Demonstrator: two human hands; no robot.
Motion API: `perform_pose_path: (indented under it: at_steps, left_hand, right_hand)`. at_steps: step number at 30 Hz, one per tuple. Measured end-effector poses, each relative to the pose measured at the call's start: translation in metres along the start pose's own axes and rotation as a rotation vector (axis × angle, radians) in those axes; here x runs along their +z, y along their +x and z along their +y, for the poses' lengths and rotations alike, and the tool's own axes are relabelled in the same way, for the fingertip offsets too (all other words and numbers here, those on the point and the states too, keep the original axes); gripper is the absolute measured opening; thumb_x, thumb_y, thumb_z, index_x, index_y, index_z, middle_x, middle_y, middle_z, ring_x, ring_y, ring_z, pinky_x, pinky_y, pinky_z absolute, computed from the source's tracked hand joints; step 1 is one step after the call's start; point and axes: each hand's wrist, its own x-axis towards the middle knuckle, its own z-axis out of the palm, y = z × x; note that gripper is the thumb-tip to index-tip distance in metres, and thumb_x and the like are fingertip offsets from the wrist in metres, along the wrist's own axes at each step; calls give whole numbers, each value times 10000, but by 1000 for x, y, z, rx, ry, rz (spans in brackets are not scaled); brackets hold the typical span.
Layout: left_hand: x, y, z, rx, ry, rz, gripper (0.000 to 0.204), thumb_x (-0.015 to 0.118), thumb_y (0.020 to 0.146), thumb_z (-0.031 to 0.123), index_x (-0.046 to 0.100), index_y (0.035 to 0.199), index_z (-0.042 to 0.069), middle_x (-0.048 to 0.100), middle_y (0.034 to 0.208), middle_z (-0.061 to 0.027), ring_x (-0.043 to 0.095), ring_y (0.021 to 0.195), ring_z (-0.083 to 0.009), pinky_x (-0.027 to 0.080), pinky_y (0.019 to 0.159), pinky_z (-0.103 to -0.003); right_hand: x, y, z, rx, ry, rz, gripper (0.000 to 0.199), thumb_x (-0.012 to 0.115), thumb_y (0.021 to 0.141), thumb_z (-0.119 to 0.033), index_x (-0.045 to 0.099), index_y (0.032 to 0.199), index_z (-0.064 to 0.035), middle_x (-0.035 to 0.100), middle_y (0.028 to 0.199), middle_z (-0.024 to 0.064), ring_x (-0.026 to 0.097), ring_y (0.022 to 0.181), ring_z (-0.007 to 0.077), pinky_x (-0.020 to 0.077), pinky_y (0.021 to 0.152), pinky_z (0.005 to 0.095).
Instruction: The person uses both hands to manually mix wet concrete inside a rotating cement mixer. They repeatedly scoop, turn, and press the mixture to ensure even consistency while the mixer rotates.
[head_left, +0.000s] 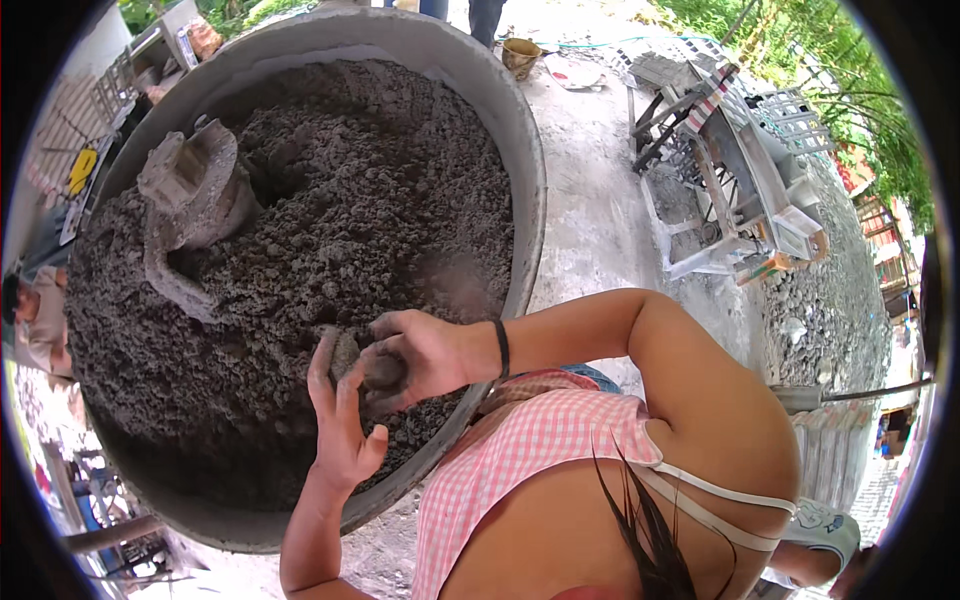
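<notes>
Over the near edge of a heap of crumbly, damp grey mix (350,220), my two hands meet. My right hand (440,355), with a black band at the wrist, curls around a dark grey lump of the mix (385,371). My left hand (345,430) is open, its dusty fingers stretched up against the lump and the right fingertips, its thumb apart. Grey mix coats the fingers of both hands, and part of the lump is hidden behind them. The heap lies in a big round grey tub (528,170), whose near rim is close to my body.
A caked mixing paddle or metal fitting (200,195) stands up from the heap at the left. Beyond the tub are a bucket (520,57) and a person's legs (486,18). A metal-framed machine (735,190) stands at the right. Another person (42,320) is at the far left.
</notes>
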Motion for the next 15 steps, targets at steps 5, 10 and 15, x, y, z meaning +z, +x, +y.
perform_pose_path:
  at_steps: [5, 10, 15]
  left_hand:
    - [4, -5, 19, 49, 214, -152, 736, 349, 923, 595, 396, 1380, 20, 207, 1473, -296, 205, 1341, -523, 205, 1072, -594]
    - [-21, -15, 15, 146, 281, 151, 759, 321, 919, 622, 436, 1377, 28, 230, 1468, -274, 224, 1347, -485, 204, 1080, -584]
    - [-54, -33, -10, 9, 252, 465, 763, 242, 954, 609, 440, 1361, -6, 267, 1457, -254, 290, 1350, -404, 292, 1071, -515]
  right_hand:
    - [13, 6, 17, -12, -89, -13, 259, 454, 907, -352, 593, 930, -135, 615, 972, 55, 566, 963, 255, 432, 886, 457]
    - [16, -29, -34, -188, 61, -196, 331, 446, 907, -364, 539, 965, -52, 567, 886, 106, 558, 821, 252, 499, 746, 434]
    - [57, -171, -108, -813, -7, -801, 370, 412, 954, -347, 475, 998, 15, 512, 973, 171, 531, 928, 320, 516, 800, 414]
